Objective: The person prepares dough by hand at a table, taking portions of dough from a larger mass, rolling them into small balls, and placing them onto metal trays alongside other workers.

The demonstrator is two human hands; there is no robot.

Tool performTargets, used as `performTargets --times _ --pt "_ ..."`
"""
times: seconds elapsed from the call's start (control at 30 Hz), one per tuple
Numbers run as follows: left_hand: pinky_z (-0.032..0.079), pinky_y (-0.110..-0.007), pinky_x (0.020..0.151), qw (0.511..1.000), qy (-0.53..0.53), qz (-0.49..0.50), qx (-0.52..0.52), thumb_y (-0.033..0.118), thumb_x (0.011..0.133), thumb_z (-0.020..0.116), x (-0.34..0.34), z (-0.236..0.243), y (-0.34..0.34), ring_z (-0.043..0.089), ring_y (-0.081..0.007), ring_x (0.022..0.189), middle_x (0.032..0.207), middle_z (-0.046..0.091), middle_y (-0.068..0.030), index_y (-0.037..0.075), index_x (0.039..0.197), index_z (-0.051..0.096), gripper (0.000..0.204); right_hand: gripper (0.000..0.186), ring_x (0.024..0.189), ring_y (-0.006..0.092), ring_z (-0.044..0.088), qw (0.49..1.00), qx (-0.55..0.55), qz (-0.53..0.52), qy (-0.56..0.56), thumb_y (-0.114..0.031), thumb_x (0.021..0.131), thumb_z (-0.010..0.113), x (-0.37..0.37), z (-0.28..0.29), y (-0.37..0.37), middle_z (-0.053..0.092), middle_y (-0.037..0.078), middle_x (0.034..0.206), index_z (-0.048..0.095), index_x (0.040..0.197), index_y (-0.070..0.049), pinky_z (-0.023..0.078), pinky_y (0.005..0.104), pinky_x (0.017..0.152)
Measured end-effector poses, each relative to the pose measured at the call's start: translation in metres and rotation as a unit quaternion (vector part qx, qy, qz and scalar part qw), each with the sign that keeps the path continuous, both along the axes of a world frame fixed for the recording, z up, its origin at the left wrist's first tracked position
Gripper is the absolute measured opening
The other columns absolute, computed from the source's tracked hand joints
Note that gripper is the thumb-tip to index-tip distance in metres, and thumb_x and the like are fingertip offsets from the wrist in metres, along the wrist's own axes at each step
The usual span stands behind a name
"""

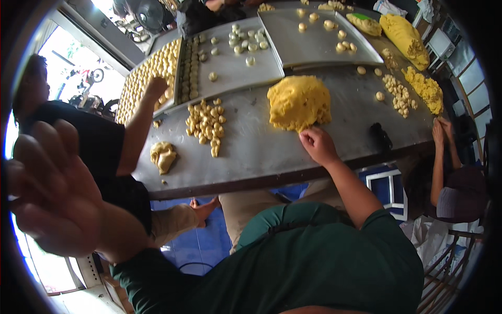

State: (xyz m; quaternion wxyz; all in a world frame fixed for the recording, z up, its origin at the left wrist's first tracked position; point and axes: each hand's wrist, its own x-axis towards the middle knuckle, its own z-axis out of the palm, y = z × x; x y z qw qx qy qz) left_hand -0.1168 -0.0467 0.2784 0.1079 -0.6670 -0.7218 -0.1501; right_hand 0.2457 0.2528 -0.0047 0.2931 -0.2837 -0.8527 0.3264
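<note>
A big mound of yellow paste [299, 102] sits on the metal table in front of me. My right hand [319, 145] is at its near edge, with closed fingers pinching the paste there. My left hand [57, 193] is raised close to the camera at the left, slightly blurred. Its fingers are loosely bent and apart, and I see nothing in it. Left of the mound lies a pile of small pale dough balls [205, 125], and nearer the table's left end a lump of beige dough [163, 157].
Trays of round pieces [151, 78] and greenish balls [246, 42] line the far side. A flatter tray [314, 44] stands beside them. More yellow paste [405, 39] lies far right. A person [73, 115] works at the left; another person's hands [442, 131] are at the right edge.
</note>
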Motion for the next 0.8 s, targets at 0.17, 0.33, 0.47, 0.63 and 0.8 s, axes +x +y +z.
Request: performTargets --times 0.17,0.33,0.47,0.63,0.8 --pt "0.057 -0.041 0.090 0.999 0.029 -0.006 0.016 0.015 0.091 0.065 -0.104 -0.075 0.100 0.069 -0.0277 0.103 0.122 0.063 -0.0081 0.009 0.114 0.069 0.024 0.008 0.071 0.0247 0.065 0.999 0.025 -0.021 -0.028 -0.015 0.093 0.072 0.009 -0.003 0.001 0.067 0.008 0.084 0.072 0.094 -0.007 0.053 0.0375 0.067" --pt "0.058 -0.041 0.089 0.985 0.166 0.047 -0.023 0.015 0.092 0.066 -0.278 -0.165 0.178 0.069 -0.0282 0.103 0.126 0.062 -0.0083 0.009 0.117 0.068 0.025 0.009 0.069 0.0227 0.064 1.000 0.012 0.007 -0.003 -0.016 0.094 0.072 -0.003 -0.004 -0.001 0.069 0.006 0.086 0.072 0.096 -0.007 0.053 0.0362 0.066" --pt "0.059 -0.041 0.089 0.964 0.255 0.048 -0.051 0.015 0.093 0.066 -0.357 -0.202 0.208 0.070 -0.0285 0.103 0.128 0.061 -0.0085 0.009 0.119 0.067 0.027 0.010 0.069 0.0220 0.064 1.000 0.007 0.005 0.008 -0.017 0.094 0.072 0.000 -0.004 -0.001 0.069 0.007 0.086 0.073 0.096 -0.007 0.053 0.0357 0.066" --pt "0.059 -0.040 0.089 0.950 0.297 0.032 -0.091 0.013 0.094 0.065 -0.365 -0.242 0.198 0.069 -0.0289 0.106 0.130 0.060 -0.0094 0.008 0.121 0.066 0.028 0.010 0.071 0.0225 0.066 1.000 0.026 -0.004 -0.005 -0.018 0.094 0.072 0.006 -0.011 0.005 0.070 0.007 0.086 0.074 0.097 -0.008 0.053 0.0358 0.066" --pt "0.055 -0.041 0.100 0.958 0.252 0.030 -0.133 0.011 0.095 0.061 -0.337 -0.282 0.171 0.066 -0.0299 0.117 0.132 0.061 -0.0140 0.008 0.119 0.070 0.026 0.011 0.072 0.0232 0.068 0.999 0.023 -0.012 -0.021 -0.019 0.094 0.072 0.010 -0.013 0.008 0.071 0.008 0.088 0.075 0.097 -0.008 0.055 0.0363 0.068"
